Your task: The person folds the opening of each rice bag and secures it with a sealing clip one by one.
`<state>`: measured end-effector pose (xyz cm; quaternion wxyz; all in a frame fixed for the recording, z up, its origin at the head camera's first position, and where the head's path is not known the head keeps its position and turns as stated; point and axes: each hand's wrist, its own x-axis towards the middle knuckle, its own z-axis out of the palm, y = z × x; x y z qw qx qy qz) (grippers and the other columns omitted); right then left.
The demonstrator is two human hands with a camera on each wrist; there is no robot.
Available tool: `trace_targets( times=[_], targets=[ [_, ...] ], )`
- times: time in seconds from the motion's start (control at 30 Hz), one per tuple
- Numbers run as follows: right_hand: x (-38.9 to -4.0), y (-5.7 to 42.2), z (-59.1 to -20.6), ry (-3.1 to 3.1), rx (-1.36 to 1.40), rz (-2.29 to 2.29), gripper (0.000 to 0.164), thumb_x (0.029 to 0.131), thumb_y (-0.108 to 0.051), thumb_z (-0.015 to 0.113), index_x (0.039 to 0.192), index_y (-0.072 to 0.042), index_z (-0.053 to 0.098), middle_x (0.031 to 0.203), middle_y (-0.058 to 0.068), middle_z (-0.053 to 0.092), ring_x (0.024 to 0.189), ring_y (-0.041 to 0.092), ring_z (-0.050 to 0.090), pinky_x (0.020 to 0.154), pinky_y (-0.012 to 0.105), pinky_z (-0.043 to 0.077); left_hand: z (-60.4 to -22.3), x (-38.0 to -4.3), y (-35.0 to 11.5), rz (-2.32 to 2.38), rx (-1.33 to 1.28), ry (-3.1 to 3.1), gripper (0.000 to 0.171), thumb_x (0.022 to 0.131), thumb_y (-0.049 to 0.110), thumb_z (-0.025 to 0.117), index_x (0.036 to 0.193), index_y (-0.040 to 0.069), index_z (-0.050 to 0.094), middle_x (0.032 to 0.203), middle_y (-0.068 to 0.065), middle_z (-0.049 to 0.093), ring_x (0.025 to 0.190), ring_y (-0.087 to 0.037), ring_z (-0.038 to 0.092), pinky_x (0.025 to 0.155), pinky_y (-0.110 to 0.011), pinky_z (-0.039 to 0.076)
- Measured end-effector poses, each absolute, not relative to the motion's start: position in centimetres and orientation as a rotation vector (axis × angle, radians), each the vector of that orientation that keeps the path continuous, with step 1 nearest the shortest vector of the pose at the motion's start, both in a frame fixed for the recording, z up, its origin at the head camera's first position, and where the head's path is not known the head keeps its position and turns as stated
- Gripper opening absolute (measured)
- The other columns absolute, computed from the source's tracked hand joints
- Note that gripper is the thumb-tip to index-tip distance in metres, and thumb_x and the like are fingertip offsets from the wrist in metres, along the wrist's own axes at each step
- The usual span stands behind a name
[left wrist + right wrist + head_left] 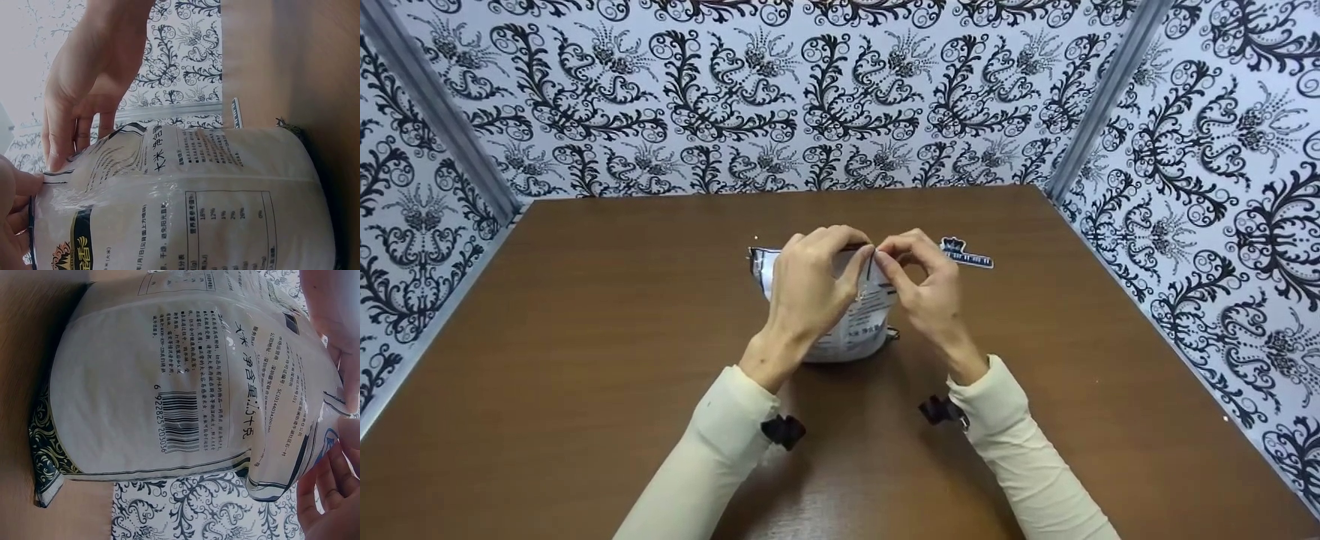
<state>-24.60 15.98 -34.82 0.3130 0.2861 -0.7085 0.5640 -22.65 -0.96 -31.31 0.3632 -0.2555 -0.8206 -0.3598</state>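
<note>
A white plastic rice bag (847, 341) stands upright on the table, full and rounded at the base. Printed text and a nutrition table face the left wrist view, while a barcode shows on the bag (135, 382) in the right wrist view. My left hand (810, 289) pinches the bag's top edge between thumb and fingers. Right beside it, my right hand (926, 289) pinches the same edge, the two sets of fingertips almost touching. Whether the bag's mouth is parted cannot be seen.
A small dark strip with a crown-shaped piece (971, 259) lies on the brown table (622, 337) behind my right hand. Patterned walls (840, 97) stand at the back and both sides. Tiny white specks dot the tabletop.
</note>
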Motion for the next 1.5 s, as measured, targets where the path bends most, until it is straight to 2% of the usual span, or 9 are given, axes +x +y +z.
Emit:
trace_targets(
  times=[0.2, 0.37, 0.63, 0.83, 1.0, 1.1, 1.5],
  targets=[
    [-24.7, 16.1, -34.8, -1.840, 0.777, 1.450, 0.007, 0.093, 0.000, 0.073, 0.094, 0.006, 0.072, 0.088, 0.015, 0.066, 0.085, 0.006, 0.061, 0.077, 0.022, 0.053, -31.3, -22.7, -0.9, -0.933, -0.644, -2.085, 0.009, 0.096, 0.018, 0.073, 0.098, 0.013, 0.080, 0.093, -0.001, 0.080, 0.084, -0.015, 0.074, 0.070, -0.032, 0.048],
    [-24.7, 16.3, -34.9, -1.845, 0.771, 1.431, 0.009, 0.094, -0.004, 0.074, 0.094, 0.006, 0.072, 0.088, 0.015, 0.067, 0.085, 0.007, 0.061, 0.077, 0.022, 0.053, -31.2, -22.7, -0.8, -0.937, -0.639, -2.079, 0.009, 0.096, 0.019, 0.073, 0.098, 0.012, 0.080, 0.093, -0.001, 0.081, 0.083, -0.015, 0.074, 0.070, -0.032, 0.048],
    [-24.7, 16.8, -35.2, -1.873, 0.761, 1.378, 0.004, 0.094, -0.002, 0.074, 0.093, 0.002, 0.074, 0.087, 0.014, 0.068, 0.085, 0.007, 0.061, 0.076, 0.024, 0.054, -31.3, -22.7, -0.7, -0.932, -0.639, -2.083, 0.009, 0.095, 0.019, 0.074, 0.098, 0.013, 0.080, 0.094, -0.001, 0.081, 0.083, -0.015, 0.074, 0.070, -0.031, 0.048],
    [-24.6, 16.9, -35.5, -1.878, 0.775, 1.363, 0.007, 0.094, -0.003, 0.073, 0.093, 0.003, 0.073, 0.087, 0.014, 0.068, 0.084, 0.009, 0.062, 0.077, 0.021, 0.053, -31.5, -22.7, -0.7, -0.925, -0.637, -2.077, 0.009, 0.095, 0.020, 0.075, 0.097, 0.013, 0.080, 0.093, -0.001, 0.081, 0.082, -0.015, 0.073, 0.069, -0.031, 0.048],
    [-24.7, 17.1, -36.0, -1.887, 0.754, 1.345, 0.001, 0.093, 0.000, 0.073, 0.092, 0.000, 0.074, 0.087, 0.012, 0.068, 0.083, 0.009, 0.061, 0.075, 0.023, 0.053, -31.8, -22.8, -0.6, -0.922, -0.636, -2.073, 0.009, 0.095, 0.020, 0.075, 0.097, 0.013, 0.079, 0.093, -0.001, 0.081, 0.081, -0.015, 0.073, 0.069, -0.031, 0.047],
    [-24.6, 17.2, -36.2, -1.897, 0.737, 1.326, 0.006, 0.092, 0.003, 0.074, 0.091, -0.003, 0.074, 0.087, 0.011, 0.068, 0.083, 0.008, 0.061, 0.075, 0.022, 0.053, -31.9, -22.8, -0.6, -0.911, -0.630, -2.069, 0.009, 0.094, 0.020, 0.075, 0.097, 0.013, 0.079, 0.092, -0.001, 0.081, 0.081, -0.015, 0.073, 0.068, -0.031, 0.047],
    [-24.7, 17.6, -36.4, -1.881, 0.745, 1.299, 0.005, 0.091, 0.003, 0.074, 0.091, -0.002, 0.074, 0.087, 0.012, 0.068, 0.083, 0.009, 0.061, 0.074, 0.019, 0.052, -31.8, -22.8, -0.4, -0.925, -0.634, -2.061, 0.009, 0.094, 0.020, 0.076, 0.098, 0.013, 0.079, 0.093, -0.001, 0.081, 0.081, -0.015, 0.073, 0.069, -0.032, 0.047]
  ],
)
